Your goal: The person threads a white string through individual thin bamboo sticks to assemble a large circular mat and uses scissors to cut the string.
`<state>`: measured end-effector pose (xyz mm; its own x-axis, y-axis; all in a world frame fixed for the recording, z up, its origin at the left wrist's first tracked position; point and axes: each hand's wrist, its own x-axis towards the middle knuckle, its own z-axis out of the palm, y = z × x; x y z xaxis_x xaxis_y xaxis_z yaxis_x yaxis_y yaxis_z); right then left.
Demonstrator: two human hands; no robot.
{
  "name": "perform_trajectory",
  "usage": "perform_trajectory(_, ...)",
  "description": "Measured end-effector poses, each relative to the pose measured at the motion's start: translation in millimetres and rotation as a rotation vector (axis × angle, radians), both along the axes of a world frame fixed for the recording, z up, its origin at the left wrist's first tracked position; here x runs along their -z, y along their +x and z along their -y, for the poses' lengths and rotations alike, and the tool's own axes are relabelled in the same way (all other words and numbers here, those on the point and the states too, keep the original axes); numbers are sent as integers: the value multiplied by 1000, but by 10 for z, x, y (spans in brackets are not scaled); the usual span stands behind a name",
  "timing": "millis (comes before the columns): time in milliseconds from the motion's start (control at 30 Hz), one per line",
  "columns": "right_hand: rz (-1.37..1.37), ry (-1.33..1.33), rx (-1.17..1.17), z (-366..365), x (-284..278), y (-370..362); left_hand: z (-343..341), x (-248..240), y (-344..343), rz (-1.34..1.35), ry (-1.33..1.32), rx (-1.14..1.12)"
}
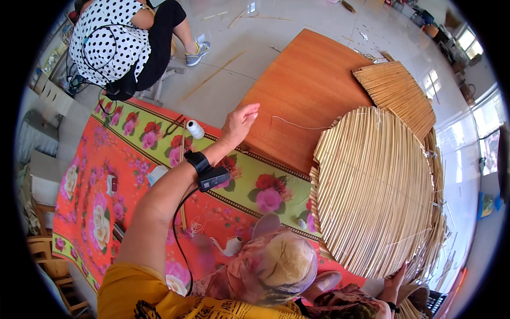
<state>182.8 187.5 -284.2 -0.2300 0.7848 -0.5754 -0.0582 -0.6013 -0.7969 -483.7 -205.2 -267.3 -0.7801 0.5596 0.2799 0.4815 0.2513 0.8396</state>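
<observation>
My left hand (241, 123) is raised over the near left corner of an orange-brown wooden board, its fingers pressed together. Whatever is in its grip is too small to make out. Just right of its fingertips, a thin white thread (297, 125) runs across the board to the rim of a round mat of straw-coloured stalks (378, 186). At that mat's lower rim is my right hand (392, 287), closed on the edge, with some fingers hidden. A black strap with a small camera (212, 178) sits on my left wrist.
A red flowered cloth (143, 186) bears a white thread spool (195, 129), dark scissors (174, 125) and a thin stick. More stalk matting (398, 95) lies behind the round mat on the wooden board (308, 80). Someone in a dotted shirt (109, 40) sits at the upper left.
</observation>
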Motion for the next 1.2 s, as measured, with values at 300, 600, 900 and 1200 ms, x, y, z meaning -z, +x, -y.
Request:
perform_trajectory(300,41,1,-27,90,-19,-24,-293,-416,85,-370,-519,154)
perform_trajectory(600,-78,-27,-124,-116,194,139,-575,-67,-291,-121,-541,104)
perform_trajectory(900,-286,-75,-315,-176,32,192,-618,-290,-335,-65,-412,95)
perform_trajectory(1200,-24,-32,-76,-98,-28,92,-179,240,369,-685,-743,138)
